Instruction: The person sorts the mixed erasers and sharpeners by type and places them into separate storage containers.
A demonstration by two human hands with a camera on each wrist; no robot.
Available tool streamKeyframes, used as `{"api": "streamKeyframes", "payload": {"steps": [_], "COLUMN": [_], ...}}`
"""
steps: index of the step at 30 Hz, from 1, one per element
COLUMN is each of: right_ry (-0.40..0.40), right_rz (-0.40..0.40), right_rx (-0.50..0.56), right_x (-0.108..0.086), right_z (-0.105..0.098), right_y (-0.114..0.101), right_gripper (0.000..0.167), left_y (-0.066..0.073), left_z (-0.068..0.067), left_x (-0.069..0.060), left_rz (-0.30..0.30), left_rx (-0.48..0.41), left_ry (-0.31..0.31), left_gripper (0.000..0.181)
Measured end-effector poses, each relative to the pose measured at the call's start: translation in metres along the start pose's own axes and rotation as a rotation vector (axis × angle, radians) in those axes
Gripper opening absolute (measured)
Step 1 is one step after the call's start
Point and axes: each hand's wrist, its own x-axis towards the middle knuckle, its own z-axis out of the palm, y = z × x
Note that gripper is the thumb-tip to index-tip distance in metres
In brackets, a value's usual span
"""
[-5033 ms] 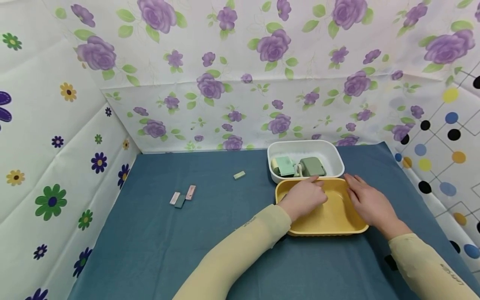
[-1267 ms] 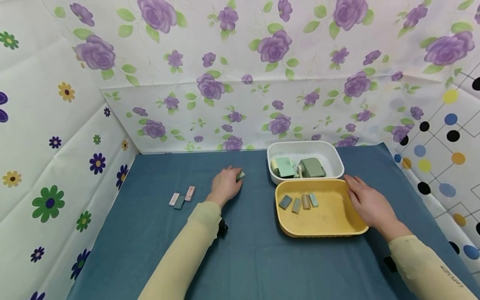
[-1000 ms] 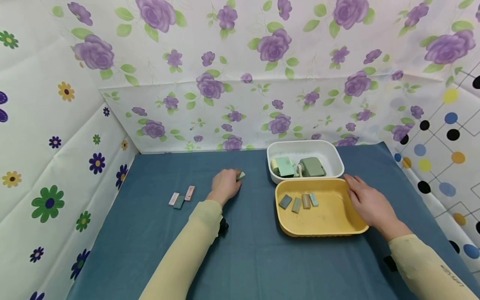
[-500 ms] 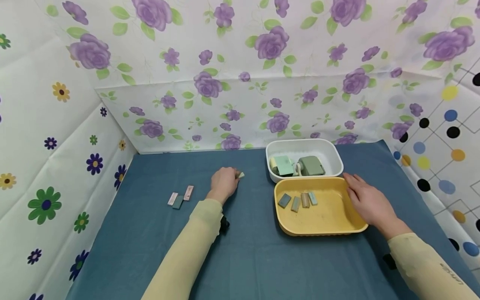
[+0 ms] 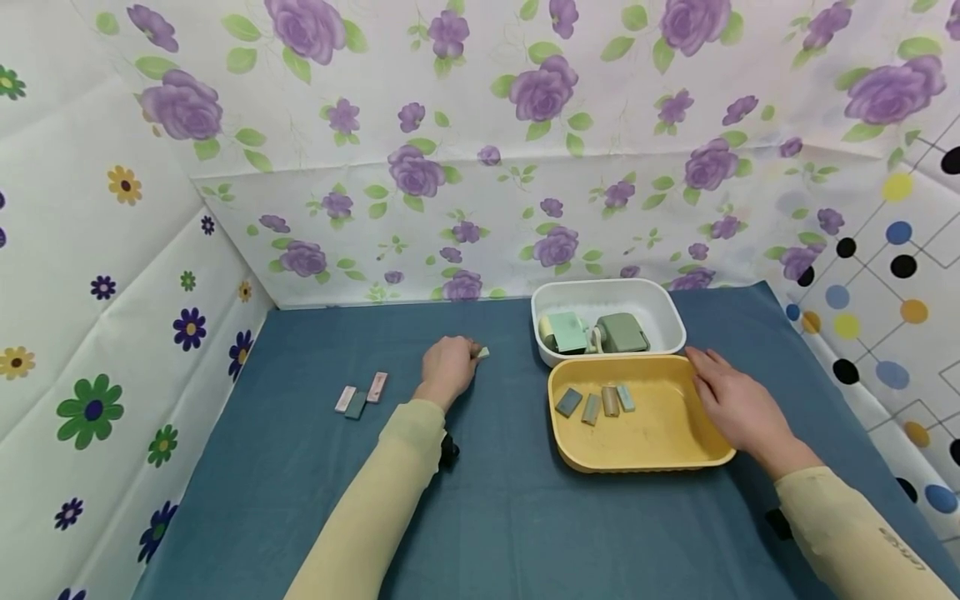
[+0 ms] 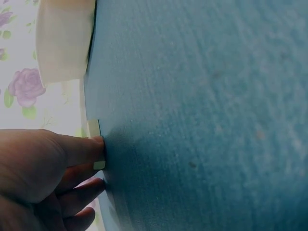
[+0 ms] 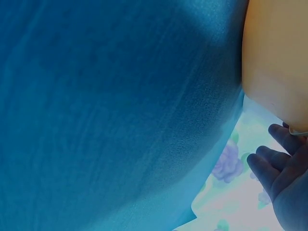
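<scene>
One hand point(image 5: 447, 369), the left, pinches a pale block point(image 6: 93, 128).

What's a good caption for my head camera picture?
Left hand pinches a pale oblong block, right hand at one end of a yellow rectangular tray.

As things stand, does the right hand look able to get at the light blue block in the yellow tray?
Probably yes. The right hand is at the edge of the yellow tray, nothing in the tray stands between it and the light blue block, and the left hand is outside.
</scene>
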Motion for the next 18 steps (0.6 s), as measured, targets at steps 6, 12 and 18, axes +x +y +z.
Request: {"api": "streamKeyframes", "payload": {"steps": [6, 12, 18], "right_ry": [-0.005, -0.012, -0.005], "right_rz": [0.007, 0.021, 0.016], "right_rx": [-0.002, 0.0, -0.005], "right_x": [-0.0002, 0.0006, 0.001], "right_z": [0.0001, -0.0004, 0.0003], "right_y": [-0.0012, -0.0022, -0.0016], "right_gripper": [0.06, 0.061, 0.06], "left_y": [-0.0007, -0.0014, -0.0022], "left_z": [0.0012, 0.0022, 0.002], "left_x": [-0.0008, 0.0001, -0.0009], "left_rz": [-0.001, 0.005, 0.006], "left_rx": [-0.002, -0.008, -0.053], "left_ry": [0.01, 0.025, 0.034], "left_gripper": [0.025, 0.024, 0.026]}}
